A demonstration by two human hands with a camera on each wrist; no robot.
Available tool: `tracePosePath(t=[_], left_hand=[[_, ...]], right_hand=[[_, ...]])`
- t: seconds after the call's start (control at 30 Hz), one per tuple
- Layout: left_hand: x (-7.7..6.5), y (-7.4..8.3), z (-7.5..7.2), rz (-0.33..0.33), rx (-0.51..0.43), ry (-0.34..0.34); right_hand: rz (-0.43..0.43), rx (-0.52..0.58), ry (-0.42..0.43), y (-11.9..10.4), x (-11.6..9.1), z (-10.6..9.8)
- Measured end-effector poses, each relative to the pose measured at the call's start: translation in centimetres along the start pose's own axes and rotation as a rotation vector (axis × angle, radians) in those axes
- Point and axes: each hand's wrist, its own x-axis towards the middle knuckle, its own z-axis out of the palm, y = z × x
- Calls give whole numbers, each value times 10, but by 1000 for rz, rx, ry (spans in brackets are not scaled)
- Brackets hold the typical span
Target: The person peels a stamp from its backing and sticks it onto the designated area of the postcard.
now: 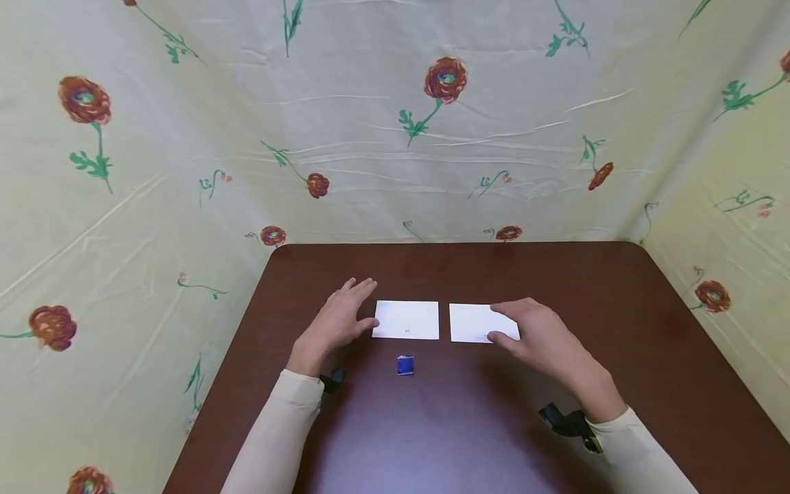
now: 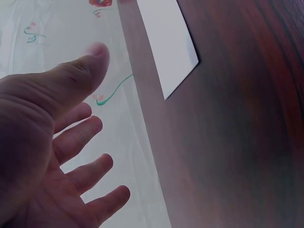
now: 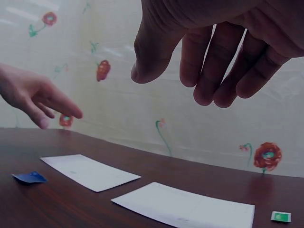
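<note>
Two white cards lie side by side on the brown table: a left card (image 1: 406, 320) and a right card (image 1: 475, 322). Nearer to me, below the left card, is a small blue square packet (image 1: 404, 365). My left hand (image 1: 336, 319) hovers by the left card's outer edge, fingers spread and holding nothing; its palm side (image 2: 57, 166) shows in the left wrist view. Over the outer part of the right card, my right hand (image 1: 546, 339) hangs with fingers slightly bent and nothing in its grasp. A small green-and-white packet (image 3: 281, 216) sits beyond the right card, hidden in the head view.
The brown table (image 1: 444, 425) has rounded far corners. Pale cloth with red flowers (image 1: 370, 123) hangs behind it and along both sides. A dark strap (image 1: 568, 420) is on my right wrist, and another dark band (image 1: 333, 380) is on the left.
</note>
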Motion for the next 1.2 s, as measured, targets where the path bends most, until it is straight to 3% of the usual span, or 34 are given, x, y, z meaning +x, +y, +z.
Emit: tracePosePath(t=[0.43, 0.7, 0.87, 1.2], left_hand=[[3, 4, 24, 0, -51, -92], [5, 2, 31, -11, -84, -98], [4, 3, 35, -49, -74, -113], [2, 5, 39, -63, -19, -116]], right_hand=[[-82, 51, -43, -27, 14, 32], [-121, 55, -126, -46, 22, 57], [-152, 51, -153, -57, 25, 77], [-160, 21, -182, -75, 35, 109]])
